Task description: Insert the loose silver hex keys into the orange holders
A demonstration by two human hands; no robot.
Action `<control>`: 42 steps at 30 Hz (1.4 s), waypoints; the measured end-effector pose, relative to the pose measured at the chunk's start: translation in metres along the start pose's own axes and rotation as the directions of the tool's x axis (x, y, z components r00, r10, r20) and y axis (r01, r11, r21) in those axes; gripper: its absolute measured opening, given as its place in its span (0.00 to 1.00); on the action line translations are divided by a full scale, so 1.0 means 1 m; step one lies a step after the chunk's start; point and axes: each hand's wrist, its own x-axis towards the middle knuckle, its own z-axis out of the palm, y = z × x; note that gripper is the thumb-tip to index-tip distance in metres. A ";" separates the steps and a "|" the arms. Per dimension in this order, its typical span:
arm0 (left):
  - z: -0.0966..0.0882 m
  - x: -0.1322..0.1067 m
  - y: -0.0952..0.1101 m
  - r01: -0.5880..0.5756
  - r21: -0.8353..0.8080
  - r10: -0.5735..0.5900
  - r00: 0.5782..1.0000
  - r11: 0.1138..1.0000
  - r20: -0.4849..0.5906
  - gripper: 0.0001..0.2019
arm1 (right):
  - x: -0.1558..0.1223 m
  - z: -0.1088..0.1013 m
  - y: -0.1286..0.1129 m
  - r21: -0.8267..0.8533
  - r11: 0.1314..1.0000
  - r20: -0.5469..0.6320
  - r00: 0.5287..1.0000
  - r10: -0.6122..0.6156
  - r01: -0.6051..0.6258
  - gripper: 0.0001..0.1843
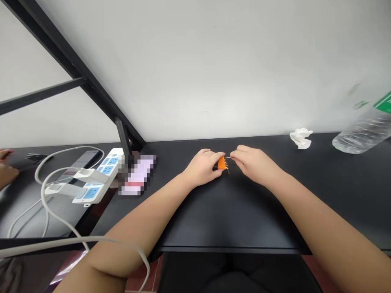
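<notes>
Both my hands meet near the back of a black table (232, 211). My left hand (203, 167) is closed around a small orange holder (221, 162) with several thin metal pins sticking out of its right side. My right hand (252, 162) pinches one thin metal pin (232, 164) at the holder's right end. I cannot tell whether that pin is seated in the holder or free of it.
A crumpled white tissue (301, 138) and a clear plastic bottle (363, 132) lying on its side rest at the back right. At left are a white power strip (97, 179) with plugs and cables, a blurred flat object (137, 176) and a black frame (91, 89). Another person's hand (6, 171) shows at the far left edge.
</notes>
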 end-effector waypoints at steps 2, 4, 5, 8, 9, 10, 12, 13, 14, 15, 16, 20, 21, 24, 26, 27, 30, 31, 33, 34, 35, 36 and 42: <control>0.000 0.000 0.000 -0.004 -0.003 0.004 1.000 1.000 0.012 0.25 | 0.000 0.001 -0.002 0.009 1.000 -0.010 1.000 -0.015 0.015 0.15; 0.001 0.001 0.000 0.004 -0.007 -0.004 1.000 1.000 0.005 0.25 | 0.001 0.005 -0.003 0.062 0.997 -0.023 0.999 -0.040 0.041 0.15; 0.001 0.001 0.000 0.008 -0.007 -0.008 1.000 1.000 -0.002 0.24 | 0.002 0.008 -0.003 0.106 0.993 -0.035 0.998 -0.051 0.055 0.16; 0.002 0.001 0.000 0.009 -0.035 -0.010 1.000 0.999 -0.024 0.24 | 0.005 0.017 -0.003 0.287 0.956 -0.098 0.995 -0.028 0.056 0.14; 0.001 0.001 0.000 0.004 -0.050 -0.005 1.000 0.999 -0.025 0.23 | 0.006 0.019 -0.003 0.357 0.933 -0.120 0.993 0.006 0.037 0.12; 0.001 0.001 -0.001 -0.006 -0.067 0.004 1.000 0.998 -0.027 0.23 | 0.007 0.020 -0.004 0.436 0.900 -0.131 0.990 0.055 0.008 0.11; 0.000 0.001 -0.001 -0.022 -0.072 0.021 0.999 0.997 -0.026 0.22 | 0.010 0.022 -0.006 0.612 0.787 -0.085 0.982 0.167 -0.081 0.09; -0.001 0.001 -0.001 -0.033 -0.073 0.031 0.999 0.997 -0.039 0.22 | 0.011 0.022 -0.006 0.719 0.679 -0.016 0.973 0.230 -0.149 0.09; -0.001 0.002 -0.001 -0.033 -0.085 0.027 0.997 0.996 -0.069 0.22 | 0.012 0.022 -0.006 0.814 0.540 0.068 0.960 0.273 -0.212 0.09; -0.002 0.002 -0.001 -0.035 -0.097 0.027 0.996 0.995 -0.089 0.22 | 0.013 0.022 -0.006 0.885 0.397 0.127 0.945 0.301 -0.245 0.11; -0.002 0.002 0.000 -0.042 -0.104 0.030 0.993 0.994 -0.114 0.23 | 0.013 0.023 -0.005 0.928 0.255 0.190 0.933 0.306 -0.272 0.14; -0.003 0.002 0.004 -0.137 -0.085 0.119 0.973 0.987 -0.196 0.21 | 0.012 0.025 -0.003 0.930 -0.028 0.364 0.911 0.194 -0.365 0.24; -0.002 0.002 0.005 -0.163 -0.074 0.145 0.967 0.984 -0.210 0.20 | 0.012 0.026 -0.003 0.920 -0.021 0.388 0.906 0.168 -0.390 0.24; -0.001 0.002 0.005 -0.186 -0.056 0.170 0.962 0.981 -0.213 0.19 | 0.012 0.023 0.000 0.894 0.198 0.365 0.910 0.196 -0.401 0.22; 0.000 0.001 0.002 -0.154 -0.057 0.141 0.972 0.986 -0.186 0.21 | 0.011 0.018 0.007 0.786 0.516 0.249 0.938 0.240 -0.341 0.18; 0.000 0.000 0.000 -0.125 -0.058 0.114 0.979 0.990 -0.167 0.22 | 0.009 0.015 0.012 0.667 0.682 0.182 0.953 0.242 -0.301 0.16; 0.000 -0.002 -0.004 -0.036 -0.072 0.027 0.991 0.997 -0.131 0.26 | 0.004 0.007 0.029 0.233 0.940 0.175 0.962 0.210 -0.248 0.07; 0.000 -0.002 -0.005 -0.023 -0.081 0.013 0.992 0.996 -0.124 0.26 | 0.003 0.006 0.033 0.139 0.962 0.226 0.953 0.202 -0.236 0.05; 0.000 -0.002 -0.006 -0.030 -0.097 0.018 0.992 0.995 -0.124 0.23 | 0.001 0.004 0.036 0.025 0.974 0.314 0.927 0.205 -0.224 0.04; 0.000 -0.002 -0.007 -0.039 -0.100 0.026 0.992 0.994 -0.126 0.21 | 0.002 0.004 0.035 -0.009 0.974 0.345 0.914 0.216 -0.227 0.04; 0.001 -0.001 -0.007 -0.044 -0.100 0.031 0.991 0.994 -0.127 0.19 | 0.003 0.003 0.033 -0.040 0.970 0.371 0.898 0.235 -0.238 0.04; 0.001 -0.001 -0.007 -0.044 -0.098 0.031 0.991 0.994 -0.127 0.18 | 0.004 0.003 0.029 -0.070 0.964 0.397 0.880 0.263 -0.256 0.05; 0.001 0.000 -0.006 -0.032 -0.106 0.022 0.995 0.994 -0.099 0.19 | 0.006 0.001 0.010 -0.069 0.960 0.369 0.887 0.276 -0.270 0.08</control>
